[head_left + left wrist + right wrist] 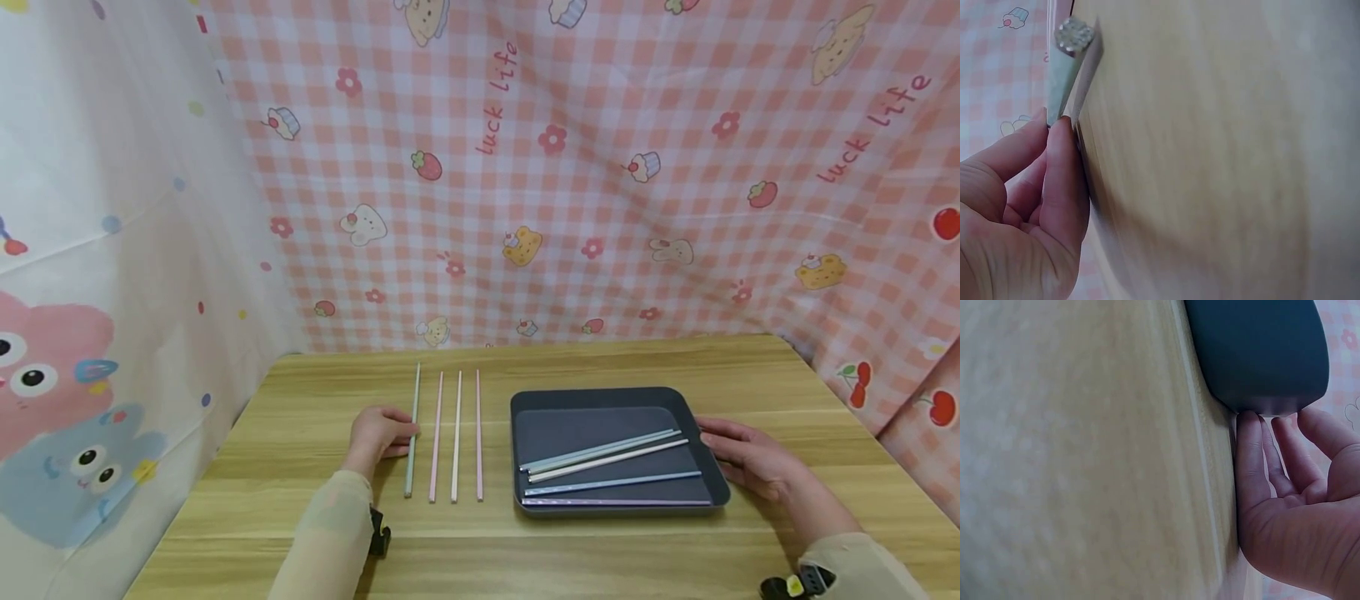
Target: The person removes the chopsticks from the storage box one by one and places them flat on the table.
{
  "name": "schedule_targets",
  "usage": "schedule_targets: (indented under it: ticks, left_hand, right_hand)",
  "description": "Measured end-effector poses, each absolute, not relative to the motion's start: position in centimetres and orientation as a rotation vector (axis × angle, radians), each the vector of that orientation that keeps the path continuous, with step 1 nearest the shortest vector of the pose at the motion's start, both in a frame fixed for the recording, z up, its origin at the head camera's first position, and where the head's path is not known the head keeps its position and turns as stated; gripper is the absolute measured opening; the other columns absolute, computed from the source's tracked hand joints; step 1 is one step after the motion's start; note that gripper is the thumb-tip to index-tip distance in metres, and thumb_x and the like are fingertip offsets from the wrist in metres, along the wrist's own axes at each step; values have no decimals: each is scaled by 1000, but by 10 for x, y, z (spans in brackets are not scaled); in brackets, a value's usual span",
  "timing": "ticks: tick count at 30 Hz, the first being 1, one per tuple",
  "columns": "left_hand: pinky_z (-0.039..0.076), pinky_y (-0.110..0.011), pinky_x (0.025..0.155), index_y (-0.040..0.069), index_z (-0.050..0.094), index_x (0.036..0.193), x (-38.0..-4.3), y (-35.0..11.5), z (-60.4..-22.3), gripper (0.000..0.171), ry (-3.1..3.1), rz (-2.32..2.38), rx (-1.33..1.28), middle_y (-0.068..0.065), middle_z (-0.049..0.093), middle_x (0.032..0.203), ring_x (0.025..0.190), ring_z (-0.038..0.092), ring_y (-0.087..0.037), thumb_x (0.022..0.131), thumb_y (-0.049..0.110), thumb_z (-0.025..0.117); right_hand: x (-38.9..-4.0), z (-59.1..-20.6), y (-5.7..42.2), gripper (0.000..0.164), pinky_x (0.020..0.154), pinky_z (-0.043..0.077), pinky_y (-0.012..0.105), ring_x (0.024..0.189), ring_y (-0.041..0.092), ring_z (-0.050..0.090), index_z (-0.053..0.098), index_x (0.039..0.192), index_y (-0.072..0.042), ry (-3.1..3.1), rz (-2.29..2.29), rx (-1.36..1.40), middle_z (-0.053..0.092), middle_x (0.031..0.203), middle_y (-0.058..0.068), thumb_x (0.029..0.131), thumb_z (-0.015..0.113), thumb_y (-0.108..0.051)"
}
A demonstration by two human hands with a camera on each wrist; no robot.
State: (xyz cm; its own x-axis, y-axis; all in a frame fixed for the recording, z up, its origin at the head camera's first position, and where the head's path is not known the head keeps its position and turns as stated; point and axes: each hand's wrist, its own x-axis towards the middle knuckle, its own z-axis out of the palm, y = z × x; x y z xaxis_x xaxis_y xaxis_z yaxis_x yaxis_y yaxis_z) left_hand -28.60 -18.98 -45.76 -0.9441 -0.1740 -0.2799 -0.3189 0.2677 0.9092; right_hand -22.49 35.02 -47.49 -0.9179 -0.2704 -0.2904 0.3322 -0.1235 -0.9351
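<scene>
My left hand pinches a pale green chopstick near its middle, between thumb and fingers. The chopstick lies along the table, its silvery end towards the left wrist camera. To its right lie a pink chopstick, a whitish one and another pink one, roughly parallel and spaced apart. With its fingertips, my right hand touches the right side of a dark grey tray. Inside the tray lie light blue chopsticks, a white one, a blue one and a purple one.
Everything rests on a wood-grain table. Behind it hangs a pink checked cloth, with a white printed cloth at the left. Each wrist carries a small black camera mount.
</scene>
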Motion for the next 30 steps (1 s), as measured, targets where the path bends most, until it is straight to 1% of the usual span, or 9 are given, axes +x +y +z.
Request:
schedule_targets:
  ticks: [9,22,30]
  left_hand:
    - [57,-28,58,-8,66,100,-284,-189,-457,23,2434,1731,-461,-9,65,77,64,61,-14,80,-4,78]
    - [57,-29,57,-5,65,97,-283,-190,-458,22,2440,1705,-472,-10,65,77,63,62,-16,79,-5,79]
    - [57,-28,55,-4,65,93,-283,-188,-458,19,2483,1662,-461,-9,65,74,61,61,-15,79,-4,79]
  right_hand:
    - [-225,-475,352,29,82,54,28,95,8,65,72,102,-33,1761,-2087,33,69,104,-10,101,57,-9]
    - [-224,-477,352,29,83,54,27,97,8,65,71,104,-34,1763,-2089,-41,69,106,-11,102,56,-10]
    - [-224,-477,351,27,82,55,29,96,9,65,72,105,-33,1779,-2085,6,69,106,-10,102,57,-11]
